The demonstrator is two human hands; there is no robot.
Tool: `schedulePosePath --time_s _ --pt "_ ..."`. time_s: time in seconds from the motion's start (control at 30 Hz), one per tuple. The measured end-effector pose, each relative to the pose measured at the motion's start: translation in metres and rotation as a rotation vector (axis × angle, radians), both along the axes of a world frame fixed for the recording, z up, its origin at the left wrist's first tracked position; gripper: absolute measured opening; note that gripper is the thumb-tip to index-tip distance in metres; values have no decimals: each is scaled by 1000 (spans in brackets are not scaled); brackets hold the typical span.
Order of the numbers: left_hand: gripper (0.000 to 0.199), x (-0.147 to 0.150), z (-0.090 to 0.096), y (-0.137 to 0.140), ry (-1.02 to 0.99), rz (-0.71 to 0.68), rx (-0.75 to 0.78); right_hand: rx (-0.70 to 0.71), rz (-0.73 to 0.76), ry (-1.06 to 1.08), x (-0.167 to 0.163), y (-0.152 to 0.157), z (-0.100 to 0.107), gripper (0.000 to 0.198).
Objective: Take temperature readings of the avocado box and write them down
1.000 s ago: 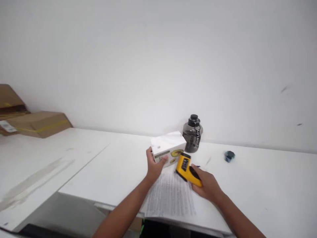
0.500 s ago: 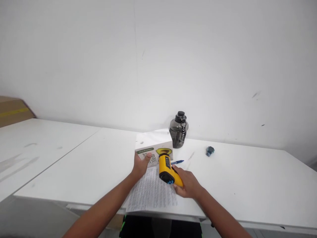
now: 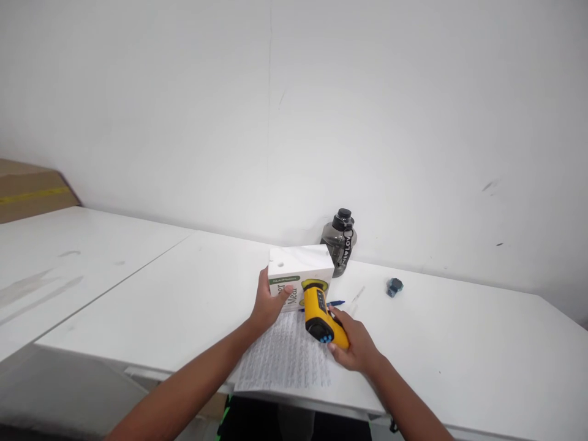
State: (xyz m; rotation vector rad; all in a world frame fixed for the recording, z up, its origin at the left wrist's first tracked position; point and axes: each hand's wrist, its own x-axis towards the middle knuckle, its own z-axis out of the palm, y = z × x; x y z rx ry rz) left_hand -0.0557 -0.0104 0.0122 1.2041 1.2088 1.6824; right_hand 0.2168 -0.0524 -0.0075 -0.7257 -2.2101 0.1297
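Note:
A white carton (image 3: 298, 260) with a green label and an avocado picture is held upright above the table, in my left hand (image 3: 270, 304). My thumb lies over its printed front and the fingers go round its left side. My right hand (image 3: 354, 343) is closed round the handle of a yellow and black pistol-grip device (image 3: 316, 312) with blue dots on its rear end. The device's nose points at the carton's front by the avocado; whether they touch I cannot tell. Beneath them lies a written sheet of paper (image 3: 285, 361). A blue pen (image 3: 336, 302) shows partly behind the device.
Behind the carton, a dark clear water bottle (image 3: 339, 242) stands close to the wall. A small blue-grey object (image 3: 394, 286) lies to its right on the white table (image 3: 459, 343). At the far left is a brown cardboard box (image 3: 34, 190) with yellow tape.
The carton and the yellow device have shifted slightly right, and the carton now covers part of the bottle. My view has turned a little. Both hands keep their holds.

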Motion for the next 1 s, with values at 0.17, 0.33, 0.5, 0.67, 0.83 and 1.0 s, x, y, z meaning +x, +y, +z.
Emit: schedulePosePath --time_s 0.17,0.33,0.5,0.67,0.83,1.0 --pt "89 0 2 -1 24 -7 29 -20 -28 24 2 0 3 69" --pt "86 1 4 -3 4 -20 25 -22 19 43 0 0 3 61" --pt "87 2 4 -2 0 -20 45 -53 10 39 1 0 2 61" --pt "88 2 3 -1 -16 -11 49 -57 -7 39 0 -2 5 57" --pt "91 2 1 0 36 36 81 -127 -39 50 -4 -3 8 51" --pt "91 1 2 -1 50 51 75 -148 -41 74 -4 -4 10 52"
